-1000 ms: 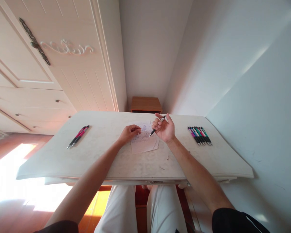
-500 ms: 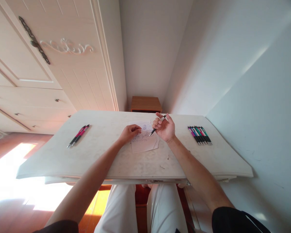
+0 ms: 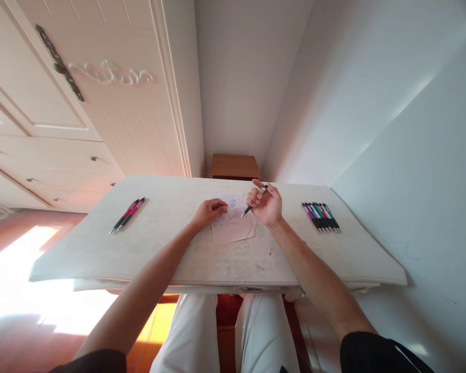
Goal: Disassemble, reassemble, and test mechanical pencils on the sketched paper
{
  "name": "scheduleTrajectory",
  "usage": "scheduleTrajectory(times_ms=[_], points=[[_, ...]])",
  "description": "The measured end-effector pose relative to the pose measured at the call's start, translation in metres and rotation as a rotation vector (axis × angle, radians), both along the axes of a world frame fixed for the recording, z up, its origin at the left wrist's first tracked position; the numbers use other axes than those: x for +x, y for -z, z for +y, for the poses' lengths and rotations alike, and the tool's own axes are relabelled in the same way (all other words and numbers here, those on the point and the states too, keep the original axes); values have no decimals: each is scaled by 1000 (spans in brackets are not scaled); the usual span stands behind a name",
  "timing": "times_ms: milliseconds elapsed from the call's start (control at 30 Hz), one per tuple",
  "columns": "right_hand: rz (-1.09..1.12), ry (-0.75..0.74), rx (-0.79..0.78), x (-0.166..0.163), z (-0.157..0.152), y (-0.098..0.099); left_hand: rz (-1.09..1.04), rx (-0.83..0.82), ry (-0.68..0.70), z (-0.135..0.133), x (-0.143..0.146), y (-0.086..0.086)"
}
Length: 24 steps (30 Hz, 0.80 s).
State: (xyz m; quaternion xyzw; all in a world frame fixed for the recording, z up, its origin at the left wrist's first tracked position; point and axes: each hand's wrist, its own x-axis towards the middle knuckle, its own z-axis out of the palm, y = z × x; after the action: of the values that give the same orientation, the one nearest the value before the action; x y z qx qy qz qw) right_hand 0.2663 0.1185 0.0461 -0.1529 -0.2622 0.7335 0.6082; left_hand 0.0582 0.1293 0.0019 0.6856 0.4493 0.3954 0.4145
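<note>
A pen with a dark grip and a pale upper barrel is held in my right hand, palm turned up, its tip pointing down and left over the paper. My left hand rests at the paper's left side with fingertips pinched together; what they hold, if anything, is too small to make out. Between and below the hands lies a white sheet of paper, scribbled with dark ink on its upper part and uneven along its right edge.
Two pink and black pens lie at the left of the white table. Several coloured pens lie in a row at the right. A wooden cabinet stands behind the table, a pale wardrobe to the left, a wall to the right.
The view has shifted slightly. My right hand still grips the pen and has turned a little, its index finger stretched out. My left hand keeps its pinch at the paper.
</note>
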Motion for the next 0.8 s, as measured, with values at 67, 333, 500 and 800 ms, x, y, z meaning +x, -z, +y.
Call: scheduleTrajectory(times_ms=[67,333,500,800], points=[[-5,-25,-2,0,0,0,-6,-1,-3,0,0,1],[-48,-177,-33,-5,-7,-1,22,18,-7,-1,0,-2],[-79,-298,-41,-10,-10,-2,24,10,-11,-2,1,-5],[-114,-303,-39,-12,-10,-2,25,11,-9,-1,0,-3]])
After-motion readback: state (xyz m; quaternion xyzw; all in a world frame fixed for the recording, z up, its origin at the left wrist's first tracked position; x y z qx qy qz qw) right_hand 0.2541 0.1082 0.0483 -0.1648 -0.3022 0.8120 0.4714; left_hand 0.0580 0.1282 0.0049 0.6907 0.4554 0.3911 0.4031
